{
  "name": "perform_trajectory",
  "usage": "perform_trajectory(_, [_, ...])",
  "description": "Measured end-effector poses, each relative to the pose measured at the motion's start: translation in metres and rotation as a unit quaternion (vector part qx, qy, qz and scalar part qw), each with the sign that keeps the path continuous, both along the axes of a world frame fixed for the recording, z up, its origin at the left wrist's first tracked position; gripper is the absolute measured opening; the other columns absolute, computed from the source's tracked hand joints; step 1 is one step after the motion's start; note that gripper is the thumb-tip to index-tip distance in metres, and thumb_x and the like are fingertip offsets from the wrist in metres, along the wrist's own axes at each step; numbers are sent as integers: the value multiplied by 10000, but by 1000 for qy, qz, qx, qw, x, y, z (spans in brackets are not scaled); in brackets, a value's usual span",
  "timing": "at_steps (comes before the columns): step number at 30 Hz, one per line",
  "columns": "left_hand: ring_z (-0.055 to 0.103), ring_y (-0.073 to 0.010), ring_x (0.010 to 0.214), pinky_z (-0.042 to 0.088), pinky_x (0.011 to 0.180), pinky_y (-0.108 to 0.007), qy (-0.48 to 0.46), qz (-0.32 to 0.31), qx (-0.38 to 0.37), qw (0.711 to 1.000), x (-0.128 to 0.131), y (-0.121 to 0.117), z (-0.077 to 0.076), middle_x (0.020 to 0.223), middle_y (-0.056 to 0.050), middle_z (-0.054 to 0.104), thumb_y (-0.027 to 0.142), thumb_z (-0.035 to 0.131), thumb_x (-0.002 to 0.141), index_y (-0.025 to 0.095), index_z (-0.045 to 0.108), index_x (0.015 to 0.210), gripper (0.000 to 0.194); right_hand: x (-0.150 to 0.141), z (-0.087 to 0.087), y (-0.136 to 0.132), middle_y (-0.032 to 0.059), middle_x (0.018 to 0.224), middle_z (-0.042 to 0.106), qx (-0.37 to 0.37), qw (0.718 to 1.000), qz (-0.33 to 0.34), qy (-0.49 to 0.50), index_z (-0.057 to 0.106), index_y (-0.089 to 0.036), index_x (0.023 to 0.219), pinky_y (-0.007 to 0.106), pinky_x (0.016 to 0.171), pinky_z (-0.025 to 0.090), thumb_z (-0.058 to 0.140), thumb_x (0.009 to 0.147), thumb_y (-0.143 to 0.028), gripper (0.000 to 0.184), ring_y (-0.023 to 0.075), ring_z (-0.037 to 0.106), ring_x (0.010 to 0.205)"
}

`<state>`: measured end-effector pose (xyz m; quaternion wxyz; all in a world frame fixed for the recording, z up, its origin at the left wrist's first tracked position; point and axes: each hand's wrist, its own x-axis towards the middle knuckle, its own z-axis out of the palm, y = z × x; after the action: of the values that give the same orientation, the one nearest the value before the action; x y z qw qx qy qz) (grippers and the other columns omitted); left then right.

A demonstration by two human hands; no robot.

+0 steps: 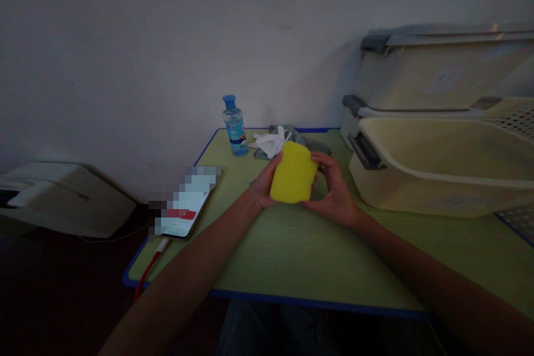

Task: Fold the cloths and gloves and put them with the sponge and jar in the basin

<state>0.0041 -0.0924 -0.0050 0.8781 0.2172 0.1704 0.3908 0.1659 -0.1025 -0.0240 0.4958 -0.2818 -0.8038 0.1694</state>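
A bright yellow sponge-like block (293, 173) with rounded corners is held up above the table, between both hands. My left hand (265, 184) grips its left side, with most of its fingers hidden behind the block. On the right edge, my right hand (334, 189) holds it with the thumb at the bottom corner and fingers at the upper side. Behind the block lie a crumpled white cloth or tissue (270, 142) and a grey-green cloth (311, 142). A clear blue bottle with a blue cap (236, 128) stands to their left.
A cream plastic basket (417, 194) with a grey handle occupies the table's right side, in front of stacked lidded bins (421, 78). A phone (187, 206) with a red cable lies at the left edge of the green table (292, 261). A white box (70, 194) sits beyond, left.
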Motion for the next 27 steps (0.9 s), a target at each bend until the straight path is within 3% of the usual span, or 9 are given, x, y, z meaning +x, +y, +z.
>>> perform_trajectory(7, [623,-199,644,491,623,-340,34,-18,34,999,1,0,-3,848,-135,651,577,218,880,116,514,1183,627,-1,0,-3,107,1310,374,19,1000,6,-7,262,-282,1259,458,989,390,682,631,-238,757,268,374,1256])
perform_trajectory(11, [541,-144,525,441,524,-288,38,-32,43,998,2,1,-3,811,-109,621,609,274,857,121,524,1156,624,0,-2,-4,126,1347,331,19,999,-8,-30,179,-272,1323,486,994,385,698,626,-264,869,288,360,1269])
perform_trajectory(21, [390,-93,439,366,439,-234,25,-49,69,996,6,-1,-2,610,-3,452,631,315,838,136,553,990,570,0,-3,-5,124,1417,287,36,997,-24,-59,116,-282,1403,499,1010,385,707,666,-318,945,314,329,1294])
perform_trajectory(27, [343,-72,387,339,402,-208,54,-44,80,994,6,-1,-1,534,22,415,585,343,857,133,552,863,499,1,-1,-5,120,1427,272,23,997,0,-67,123,-291,1406,511,1016,360,724,660,-383,963,305,276,1325])
